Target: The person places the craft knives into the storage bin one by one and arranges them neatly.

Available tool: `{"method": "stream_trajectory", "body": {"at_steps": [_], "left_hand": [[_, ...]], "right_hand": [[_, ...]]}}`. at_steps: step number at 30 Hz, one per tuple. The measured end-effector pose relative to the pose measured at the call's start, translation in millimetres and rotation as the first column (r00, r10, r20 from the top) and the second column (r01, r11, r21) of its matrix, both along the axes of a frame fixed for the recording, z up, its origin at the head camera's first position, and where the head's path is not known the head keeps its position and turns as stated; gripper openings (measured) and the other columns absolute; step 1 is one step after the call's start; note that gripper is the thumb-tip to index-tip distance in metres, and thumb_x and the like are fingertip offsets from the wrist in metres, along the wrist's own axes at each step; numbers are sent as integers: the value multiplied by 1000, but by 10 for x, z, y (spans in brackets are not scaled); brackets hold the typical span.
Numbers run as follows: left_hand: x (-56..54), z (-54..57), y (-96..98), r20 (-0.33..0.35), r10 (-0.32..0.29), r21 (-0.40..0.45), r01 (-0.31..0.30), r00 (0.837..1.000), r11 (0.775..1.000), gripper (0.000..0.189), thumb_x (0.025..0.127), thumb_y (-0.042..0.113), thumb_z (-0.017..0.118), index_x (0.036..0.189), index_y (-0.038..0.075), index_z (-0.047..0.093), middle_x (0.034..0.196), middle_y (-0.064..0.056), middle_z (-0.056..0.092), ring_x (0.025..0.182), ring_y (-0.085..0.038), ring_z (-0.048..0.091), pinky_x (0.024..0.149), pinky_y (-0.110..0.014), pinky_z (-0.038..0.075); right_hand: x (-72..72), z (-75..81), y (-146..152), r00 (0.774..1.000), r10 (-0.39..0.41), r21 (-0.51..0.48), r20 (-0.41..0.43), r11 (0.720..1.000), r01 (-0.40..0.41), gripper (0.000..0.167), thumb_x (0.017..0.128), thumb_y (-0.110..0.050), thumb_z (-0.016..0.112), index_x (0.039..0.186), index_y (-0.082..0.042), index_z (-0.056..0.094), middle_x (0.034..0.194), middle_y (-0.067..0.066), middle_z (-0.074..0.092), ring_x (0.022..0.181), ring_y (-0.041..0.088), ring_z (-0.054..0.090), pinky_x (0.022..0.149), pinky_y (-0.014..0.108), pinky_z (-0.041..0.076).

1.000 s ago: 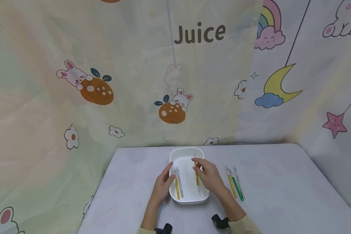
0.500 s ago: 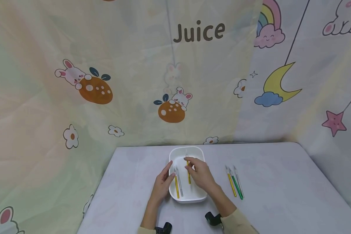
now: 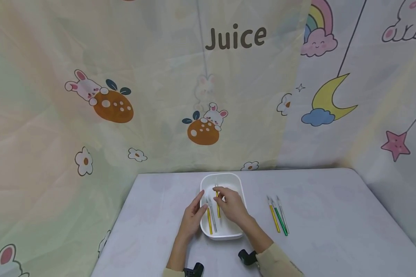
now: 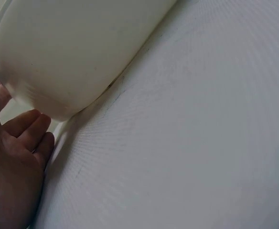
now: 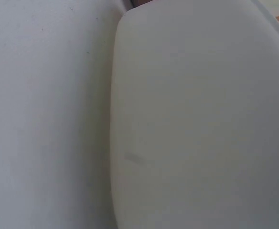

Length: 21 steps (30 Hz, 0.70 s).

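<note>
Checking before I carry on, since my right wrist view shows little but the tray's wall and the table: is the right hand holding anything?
Observer: Yes, the right hand pinches a thin yellow stick.

Operator: Is anything already in the tray?

Observer: A second yellow stick and a silver one lie in the white tray, on its left.

Operator: Any sticks outside it?

Observer: Three, right of the tray: yellow, green and silver.

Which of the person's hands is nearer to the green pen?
Right hand: it is over the white tray, left of the green pen. The left hand is farther off, at the tray's left side.
</note>
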<state>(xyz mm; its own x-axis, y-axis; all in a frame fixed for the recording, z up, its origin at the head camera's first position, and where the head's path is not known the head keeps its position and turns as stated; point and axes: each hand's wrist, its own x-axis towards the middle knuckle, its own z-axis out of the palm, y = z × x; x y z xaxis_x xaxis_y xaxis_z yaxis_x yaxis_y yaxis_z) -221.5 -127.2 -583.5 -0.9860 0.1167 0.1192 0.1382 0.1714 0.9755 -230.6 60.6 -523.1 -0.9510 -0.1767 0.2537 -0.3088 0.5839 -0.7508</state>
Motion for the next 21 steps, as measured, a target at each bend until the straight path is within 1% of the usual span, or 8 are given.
{"method": "stream_trajectory", "body": {"at_steps": [1,4,9,14,17,21], "left_hand": [[-1,-2,-1,1,1,2,-1,1000,1000,54,106,18,61,157,21,47,166,6,41,158,-18,30,127,-38,26],[2,1,-3,7,0,7,0,1000,1000,54,105,20,62,157,23,47,165,8,42,157,-16,30,127,-39,26],[-2,-11,-4,9,1,0,-1,1000,1000,55,105,25,63,157,23,47,165,11,42,157,-15,31,128,-42,27],[-2,-16,-3,8,11,-4,-11,1000,1000,54,105,23,62,157,24,48,164,11,43,157,-17,32,128,-46,27],[-4,-20,-5,7,10,-10,-10,1000,1000,54,105,22,62,157,24,48,164,10,43,157,-18,32,128,-46,27],[-8,-19,-12,-2,-1,-9,1,1000,1000,55,105,24,63,158,23,47,165,8,41,157,-17,31,127,-42,27]], "right_hand": [[-6,-14,-10,1000,3,9,0,1000,-3,35,96,-11,73,131,-10,70,87,-4,67,65,5,47,53,17,42],[-11,-49,-41,999,-2,30,38,1000,1,35,97,-13,73,131,-12,70,87,-6,66,65,5,47,53,16,42],[3,-85,-62,995,1,50,100,999,-6,35,97,-14,73,132,-12,69,87,-6,66,66,6,49,53,17,42],[6,-102,-56,995,10,69,103,997,-17,35,97,-13,73,132,-12,69,86,-6,66,68,6,50,55,17,43],[7,-105,-53,994,13,75,110,997,-21,35,97,-13,73,132,-11,69,86,-6,65,68,7,50,57,18,44],[5,-102,-58,992,16,89,129,996,-28,36,97,-15,73,132,-13,69,87,-7,66,71,7,52,60,18,45]]}}
